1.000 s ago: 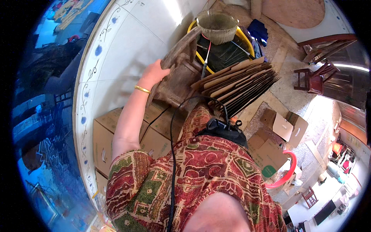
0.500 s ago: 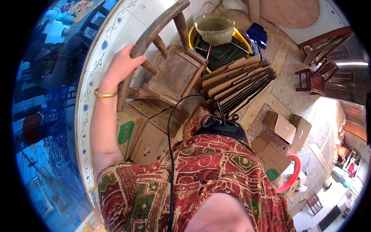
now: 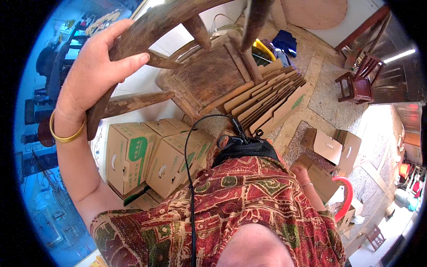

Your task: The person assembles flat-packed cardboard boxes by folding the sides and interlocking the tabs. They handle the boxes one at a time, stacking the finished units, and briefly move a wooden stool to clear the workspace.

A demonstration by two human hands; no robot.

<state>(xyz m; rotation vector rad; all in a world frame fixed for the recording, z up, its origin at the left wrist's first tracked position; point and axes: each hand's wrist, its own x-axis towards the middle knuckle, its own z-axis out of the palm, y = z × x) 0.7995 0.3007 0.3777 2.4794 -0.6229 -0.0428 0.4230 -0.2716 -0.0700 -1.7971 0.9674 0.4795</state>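
My left hand [image 3: 95,66], with a gold bangle on its wrist, is closed round a worn wooden rail of an old wooden chair [image 3: 209,73]. The thumb lies over the near side of the rail, and the chair is held up and tilted, close in front of me. Down by my right side is my right hand [image 3: 303,175], with a thin bracelet. It hangs next to an open cardboard box [image 3: 318,182]; its fingers are mostly hidden.
Printed cardboard boxes [image 3: 133,155] are stacked below the chair on my left. A fan of flattened cartons [image 3: 271,95] leans ahead, beside dark blue cloth [image 3: 284,42]. Another open box [image 3: 322,144], a red curved handle [image 3: 346,200] and a small dark red chair [image 3: 361,84] are to the right.
My left hand has raised the wooden chair nearer to me, up and to the left. It now covers most of the yellow tub and the basket. My right hand has come into view.
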